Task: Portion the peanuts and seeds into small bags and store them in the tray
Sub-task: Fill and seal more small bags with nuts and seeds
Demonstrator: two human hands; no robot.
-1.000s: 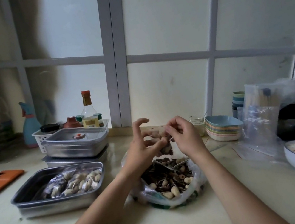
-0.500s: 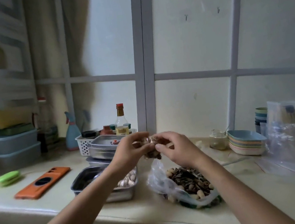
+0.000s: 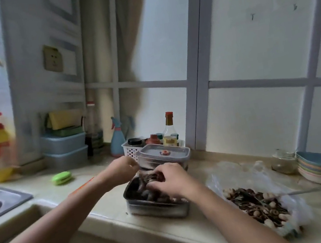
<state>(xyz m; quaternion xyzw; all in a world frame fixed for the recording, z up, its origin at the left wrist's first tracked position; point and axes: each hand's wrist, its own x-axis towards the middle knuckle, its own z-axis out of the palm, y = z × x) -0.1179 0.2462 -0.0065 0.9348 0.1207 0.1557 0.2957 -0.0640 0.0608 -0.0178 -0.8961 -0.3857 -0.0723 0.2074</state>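
Both our hands have swung from above the big bag (image 3: 297,209) over to the tray (image 3: 155,209). Our right hand (image 3: 171,181) curls its fingers (image 3: 156,185) onto a filled small bag (image 3: 150,177) inside the tray. Our left hand (image 3: 121,170) is just behind the tray, its grip too blurred to tell. We judge much loose mix remains beside the tray.

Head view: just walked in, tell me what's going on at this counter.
A person is packing snacks at a kitchen counter. The right hand holds a small bag of dark contents down inside the open steel tray. The left hand is at the tray's far edge; its grip is too blurred to read. The large bag of peanuts and seeds lies open on the counter to the right. A lidded steel container sits just behind the tray.
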